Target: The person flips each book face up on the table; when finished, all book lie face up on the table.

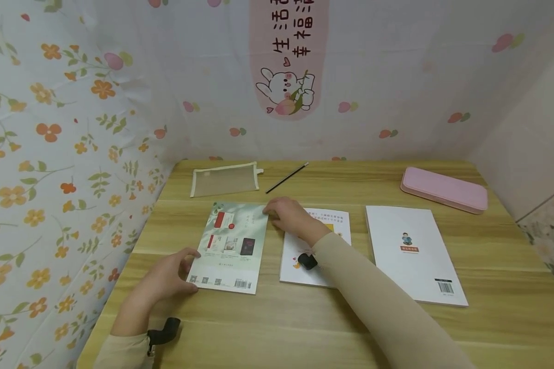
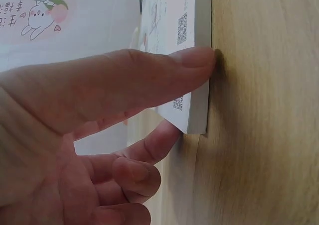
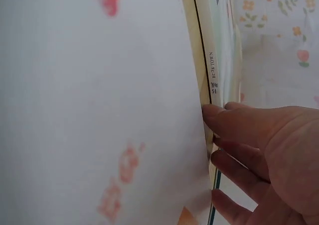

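Observation:
A light-green paperback book (image 1: pixel 233 259) lies flat, back cover up, at the left of the table. My left hand (image 1: pixel 166 274) holds its near left corner: the thumb (image 2: pixel 194 60) lies against the near edge, and a fingertip touches the left side. At the far right corner is my right hand (image 1: pixel 293 216), with its thumb (image 3: pixel 224 118) on the spine; the far fingers are partly hidden behind the book. Under my right forearm lies a white book (image 1: pixel 300 271) with small cartoon pictures, partly covered by the sleeve.
Farther right lies a larger white book (image 1: pixel 415 246) with a barcode. A pink pencil case (image 1: pixel 444 188) is at the back right. A mesh zip pouch (image 1: pixel 225 180) and a dark pencil (image 1: pixel 287 178) lie along the back. Printed cloth hangs behind and at the left.

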`<state>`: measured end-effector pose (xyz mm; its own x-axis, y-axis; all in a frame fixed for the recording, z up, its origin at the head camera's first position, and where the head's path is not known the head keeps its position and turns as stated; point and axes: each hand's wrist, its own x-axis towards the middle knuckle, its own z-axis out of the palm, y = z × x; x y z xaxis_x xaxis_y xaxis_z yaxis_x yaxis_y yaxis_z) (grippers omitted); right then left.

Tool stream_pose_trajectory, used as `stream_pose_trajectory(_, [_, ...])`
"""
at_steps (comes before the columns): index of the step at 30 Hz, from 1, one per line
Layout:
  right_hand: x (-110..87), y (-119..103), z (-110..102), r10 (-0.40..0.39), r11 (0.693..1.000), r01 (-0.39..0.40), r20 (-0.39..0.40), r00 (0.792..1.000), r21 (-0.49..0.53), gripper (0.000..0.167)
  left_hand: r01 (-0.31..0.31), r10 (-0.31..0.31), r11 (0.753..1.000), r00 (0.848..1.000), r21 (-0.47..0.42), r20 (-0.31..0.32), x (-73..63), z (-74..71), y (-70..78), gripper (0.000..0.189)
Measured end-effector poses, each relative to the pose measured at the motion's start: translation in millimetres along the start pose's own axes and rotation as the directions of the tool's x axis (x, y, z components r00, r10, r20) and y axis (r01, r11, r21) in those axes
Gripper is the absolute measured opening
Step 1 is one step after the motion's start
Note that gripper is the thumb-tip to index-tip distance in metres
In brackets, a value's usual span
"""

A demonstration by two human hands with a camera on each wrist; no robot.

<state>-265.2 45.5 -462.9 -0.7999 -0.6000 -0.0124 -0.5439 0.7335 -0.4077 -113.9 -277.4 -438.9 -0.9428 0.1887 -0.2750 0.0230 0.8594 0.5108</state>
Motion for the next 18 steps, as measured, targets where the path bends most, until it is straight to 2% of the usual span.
stream_pose_trajectory(5, [2.8,-5,1,0.044,0.999,-0.044,-0.022,0.999,0.007,0.037,-0.012,0.012,1.000,1.000,-0.010,-0.009,0.3,-0.1,1.1,0.073])
stream_pose_trajectory(12, [4.9,-11,1,0.136,0.989,-0.140,-0.073,0.988,-0.045,0.038,-0.010,0.010,1.000,1.000,0.012,-0.010,0.8,1.3,1.0,0.071])
stream_pose_trajectory(18, [4.1,-13,-1,0.124,0.988,-0.131,-0.086,0.989,-0.086,0.030,-0.050,0.051,0.998,0.999,0.028,-0.002,-0.6,0.5,1.0,0.078])
